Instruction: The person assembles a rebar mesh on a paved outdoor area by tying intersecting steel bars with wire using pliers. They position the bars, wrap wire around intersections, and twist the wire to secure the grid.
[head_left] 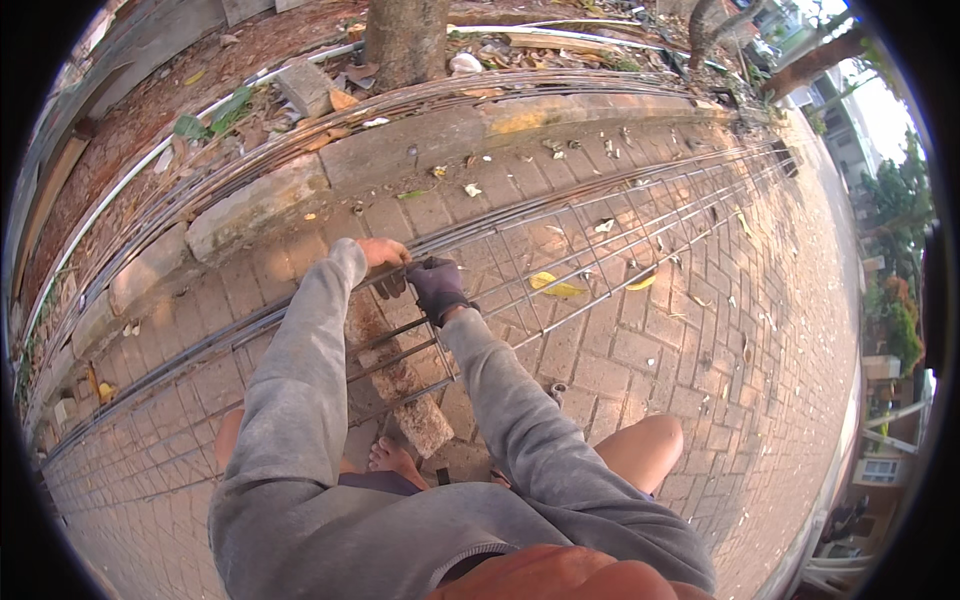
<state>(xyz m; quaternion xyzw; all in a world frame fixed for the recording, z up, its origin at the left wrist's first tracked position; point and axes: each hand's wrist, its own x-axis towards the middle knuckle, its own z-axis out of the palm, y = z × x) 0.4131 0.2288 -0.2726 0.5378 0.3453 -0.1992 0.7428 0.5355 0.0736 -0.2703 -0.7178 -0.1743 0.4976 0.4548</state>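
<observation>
A long cage of thin steel reinforcing bars point(570, 270) with square cross ties runs from lower left to upper right over the paving. My left hand point(383, 252) is at the bundled bars on its far side, fingers bent down and partly hidden. Right beside it, my right hand point(437, 282), in a dark purple glove, is closed in a fist at the same bars and close to a cross tie. What either hand grips is too small or hidden to tell. Under the cage lies a rough reddish block point(415, 412), between my hands and my bare foot point(393, 460).
Beyond the cage runs a concrete kerb point(258, 208), with more loose rods point(560, 84) lying along it. A tree trunk point(405, 45) stands behind. Yellow leaves point(556, 285) lie among the bars, and a small round object point(557, 389) sits on the brick paving point(690, 400).
</observation>
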